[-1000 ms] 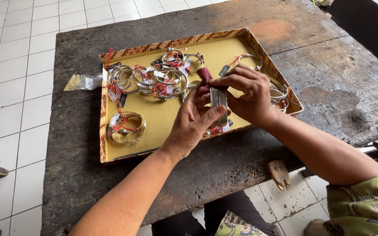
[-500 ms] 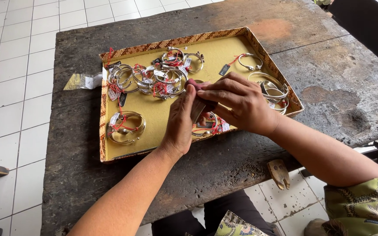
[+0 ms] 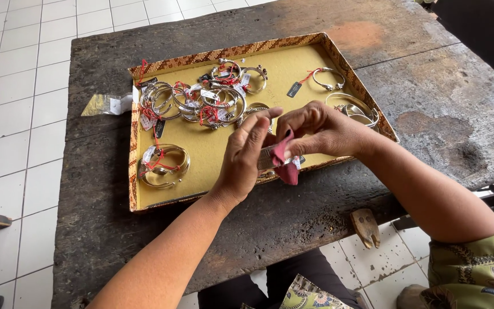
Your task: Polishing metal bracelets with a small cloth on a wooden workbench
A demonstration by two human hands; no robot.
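Over the near edge of the yellow tray [image 3: 212, 154], the left hand [image 3: 246, 157] now closes around a silver bracelet [image 3: 265, 159] it earlier steadied open-palmed, while the right hand [image 3: 318, 130] pinches a red cloth [image 3: 284, 160] against it: polishing appears under way.

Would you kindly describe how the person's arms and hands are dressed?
Both hands, left hand and right hand, are bare, without gloves; no rings or watch show. The forearms are uncovered. A green patterned sleeve covers the right upper arm.
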